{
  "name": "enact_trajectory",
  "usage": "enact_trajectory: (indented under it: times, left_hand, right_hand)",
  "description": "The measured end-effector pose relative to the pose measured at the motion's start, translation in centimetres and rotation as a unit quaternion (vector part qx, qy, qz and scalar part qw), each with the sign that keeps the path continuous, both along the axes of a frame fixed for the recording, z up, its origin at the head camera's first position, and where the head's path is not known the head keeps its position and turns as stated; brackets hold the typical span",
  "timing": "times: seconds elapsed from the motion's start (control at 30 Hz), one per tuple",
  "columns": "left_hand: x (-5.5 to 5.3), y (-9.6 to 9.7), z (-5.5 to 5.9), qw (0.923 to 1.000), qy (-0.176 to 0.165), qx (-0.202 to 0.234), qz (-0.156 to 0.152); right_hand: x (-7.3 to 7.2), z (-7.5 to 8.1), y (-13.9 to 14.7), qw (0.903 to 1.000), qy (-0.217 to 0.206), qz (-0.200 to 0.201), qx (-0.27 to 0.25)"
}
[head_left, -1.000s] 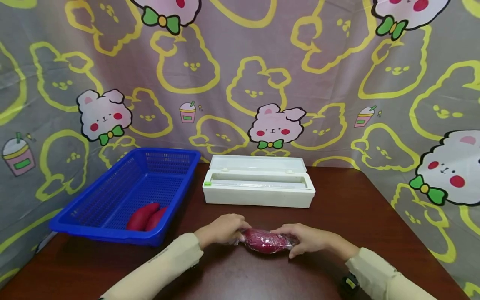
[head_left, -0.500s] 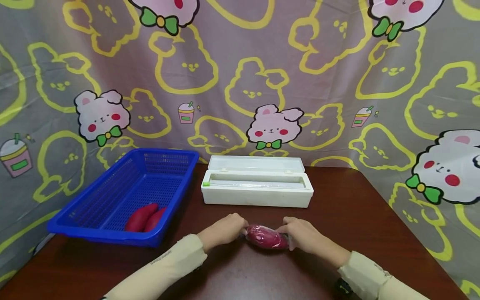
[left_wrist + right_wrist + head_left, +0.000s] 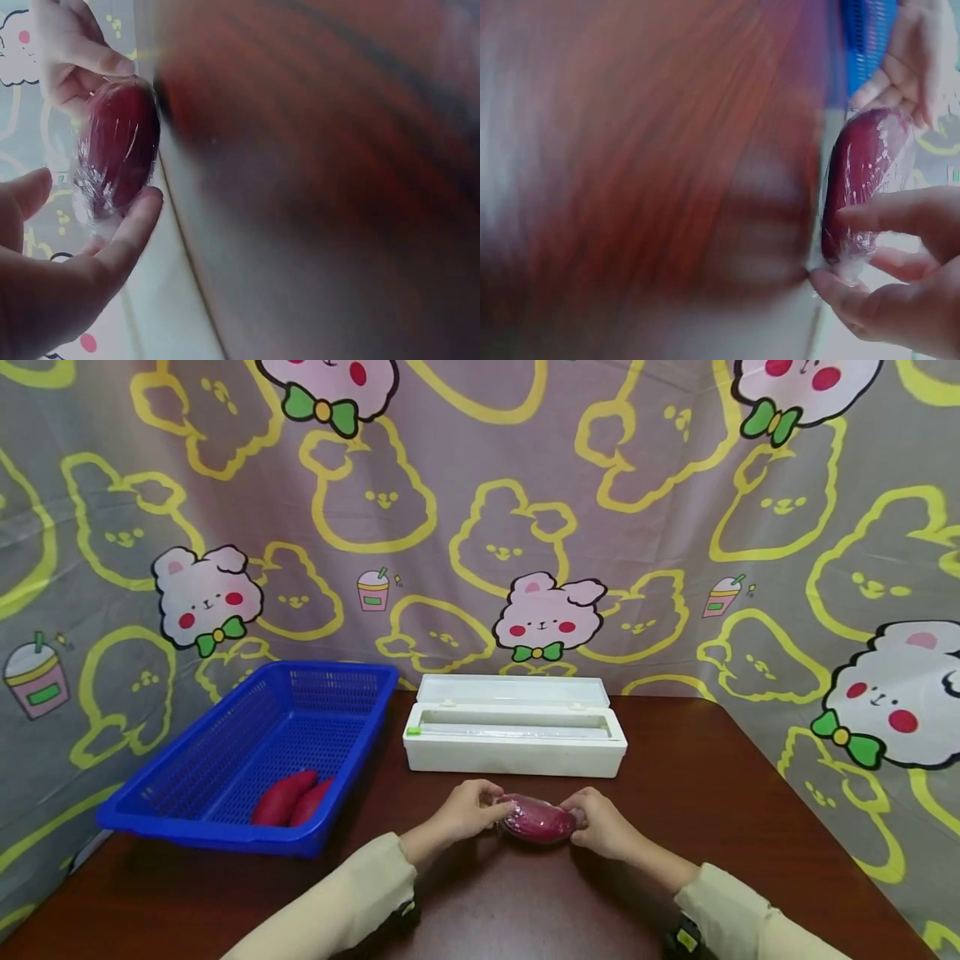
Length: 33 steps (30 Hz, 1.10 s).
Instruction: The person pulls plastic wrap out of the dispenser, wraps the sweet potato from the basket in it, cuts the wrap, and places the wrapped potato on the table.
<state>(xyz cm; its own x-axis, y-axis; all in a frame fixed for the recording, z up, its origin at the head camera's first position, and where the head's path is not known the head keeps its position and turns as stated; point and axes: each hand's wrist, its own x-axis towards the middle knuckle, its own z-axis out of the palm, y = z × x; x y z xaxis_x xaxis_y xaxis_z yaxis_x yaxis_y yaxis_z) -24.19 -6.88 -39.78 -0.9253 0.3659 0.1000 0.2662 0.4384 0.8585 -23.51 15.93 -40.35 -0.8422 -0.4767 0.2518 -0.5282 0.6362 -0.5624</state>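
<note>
A red sweet potato point(image 3: 536, 821) in clear cling film is held just above the table between both hands. My left hand point(image 3: 465, 810) holds its left end; in the left wrist view one finger point(image 3: 139, 214) lies along the film while another stands apart. At the other end my right hand point(image 3: 602, 825) pinches the gathered film, and in the right wrist view a fingertip point(image 3: 851, 217) presses the potato's side. The film looks bunched and shiny at both ends.
A blue plastic basket point(image 3: 360, 752) at the left holds red sweet potatoes point(image 3: 281, 797). Behind the hands stands a white cling film box point(image 3: 513, 757), lid raised, with a film roll point(image 3: 517, 730) inside. A patterned curtain point(image 3: 442, 460) hangs behind the brown table point(image 3: 697, 777).
Both hands have shifted slightly away from the body with the wrapped sweet potato. The fingers have changed their hold at its ends, and the left thumb now lies against the potato.
</note>
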Motion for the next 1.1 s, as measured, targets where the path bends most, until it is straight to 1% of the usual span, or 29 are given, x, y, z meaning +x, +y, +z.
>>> enact_trajectory:
  times: [0.03,0.07,0.1,0.17,0.2,0.23,0.33,0.47,0.57,0.63,0.7,0.87,0.97,1.1]
  left_hand:
    - [0.0,0.0,-0.1,0.9989,-0.025,0.039,0.006]
    - [-0.1,0.1,-0.2,0.9959,-0.049,0.075,0.01]
    - [-0.1,0.1,-0.4,0.9925,-0.066,0.101,0.012]
    - [-0.2,0.1,-0.5,0.9847,-0.093,0.147,0.013]
    - [-0.3,0.0,-0.6,0.981,-0.103,0.164,0.011]
    - [-0.3,0.0,-0.7,0.9772,-0.113,0.179,0.009]
    - [-0.4,-0.3,-0.7,0.9687,-0.138,0.206,-0.007]
    - [-0.3,-0.7,-0.6,0.9574,-0.177,0.225,-0.034]
    - [-0.3,-0.9,-0.3,0.9514,-0.199,0.231,-0.045]
    - [-0.3,-0.9,-0.2,0.9498,-0.206,0.231,-0.047]
    - [-0.4,-1.0,-0.1,0.9482,-0.211,0.233,-0.049]
    - [-0.5,-1.0,0.1,0.947,-0.213,0.233,-0.061]
    - [-0.4,-1.0,0.2,0.9475,-0.211,0.231,-0.067]
    - [-0.3,-1.1,0.2,0.949,-0.204,0.229,-0.073]
  right_hand:
    - [-0.1,0.0,0.0,0.9987,-0.038,-0.006,-0.034]
    - [-0.1,0.0,0.0,0.9951,-0.074,-0.01,-0.065]
    - [-0.2,-0.1,0.0,0.9897,-0.105,-0.013,-0.096]
    - [-0.3,0.0,0.0,0.977,-0.152,-0.021,-0.148]
    - [-0.3,0.0,0.0,0.9705,-0.168,-0.024,-0.171]
    - [-0.4,0.1,-0.1,0.9673,-0.174,-0.03,-0.182]
    - [-0.4,0.3,-0.2,0.9614,-0.179,-0.042,-0.204]
    - [-0.5,0.4,-0.2,0.9571,-0.187,-0.045,-0.217]
    - [-0.5,0.4,-0.2,0.9558,-0.188,-0.05,-0.22]
    - [-0.4,0.4,-0.3,0.9547,-0.19,-0.054,-0.222]
    - [-0.4,0.3,-0.3,0.9518,-0.198,-0.045,-0.23]
    - [-0.2,0.2,-0.3,0.9411,-0.226,0.01,-0.251]
    - [-0.2,0.3,-0.2,0.942,-0.227,0.032,-0.245]
    - [-0.1,0.6,-0.1,0.9486,-0.218,0.049,-0.225]
